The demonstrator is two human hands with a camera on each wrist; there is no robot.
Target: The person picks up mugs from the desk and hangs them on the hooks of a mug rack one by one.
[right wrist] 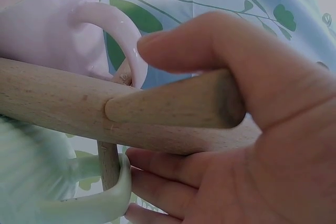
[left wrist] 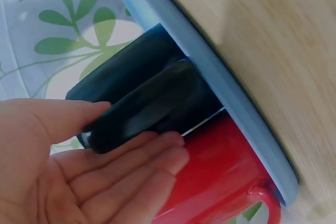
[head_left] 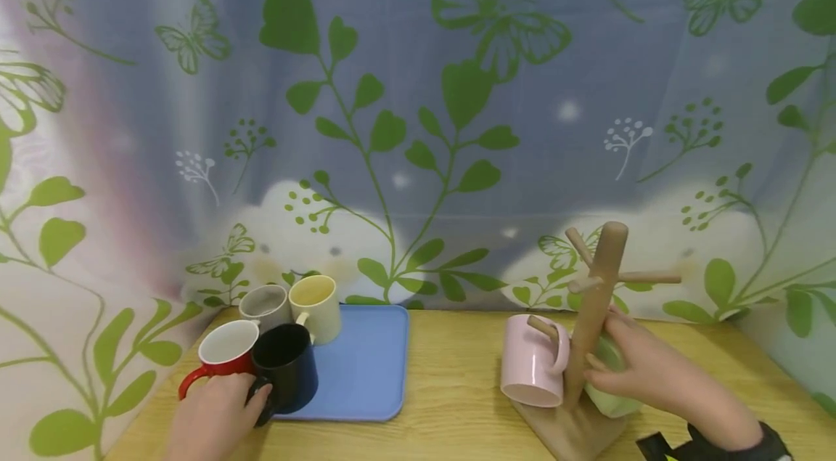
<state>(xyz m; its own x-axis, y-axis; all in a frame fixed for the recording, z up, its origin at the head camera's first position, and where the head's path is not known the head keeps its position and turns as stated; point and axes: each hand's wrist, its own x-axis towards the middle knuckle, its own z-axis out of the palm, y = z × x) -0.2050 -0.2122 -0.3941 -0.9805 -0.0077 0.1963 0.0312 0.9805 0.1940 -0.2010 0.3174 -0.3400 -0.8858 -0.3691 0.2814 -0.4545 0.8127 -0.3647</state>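
Note:
On the left, my left hand (head_left: pixel 212 410) pinches the handle of a black mug (head_left: pixel 290 374), thumb on one side and fingers on the other in the left wrist view. This mug stands at the near left of a blue tray (head_left: pixel 366 374), beside a red mug (head_left: pixel 238 356). At the right, my right hand (head_left: pixel 653 370) is at a wooden mug tree (head_left: pixel 591 323). A light green mug (right wrist: pixel 31 166) hangs there with its handle over a peg, and my fingertips touch that handle. My right thumb is near the handle of a pink mug (head_left: pixel 527 366), hung on another peg.
A grey mug (head_left: pixel 266 307) and a cream mug (head_left: pixel 320 312) stand at the tray's back left. Upper pegs (head_left: pixel 653 276) of the mug tree stick out bare. Behind the wooden table (head_left: pixel 457 374) hangs a leaf-patterned curtain (head_left: pixel 405 156).

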